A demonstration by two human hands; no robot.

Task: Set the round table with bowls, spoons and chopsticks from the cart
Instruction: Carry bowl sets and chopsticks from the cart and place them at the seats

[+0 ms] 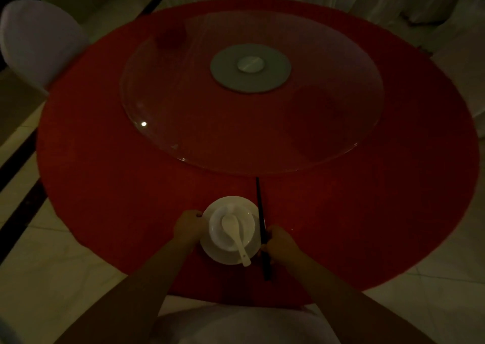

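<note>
Dim light falls on a round table (131, 186) with a red cloth and a glass turntable (183, 107). Near its front edge a white bowl (225, 236) sits on a plate (217, 255), a spoon (236, 234) inside. Left hand (187, 225) curls at the plate's rim; right hand (279, 244) pinches black chopsticks (259, 207) just beside the plate.

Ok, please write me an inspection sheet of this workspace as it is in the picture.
Surface: round table under red cloth, glass turntable in its middle.
Job's things: white bowl on a white plate; white spoon lying in the bowl; dark chopsticks to the right of the plate.
Clutter: nothing seen.
Grippers: left hand at the plate's left edge; right hand on the chopsticks.
Cables: nothing seen.
Surroundings: white-covered chairs, tiled floor, dim light.
</note>
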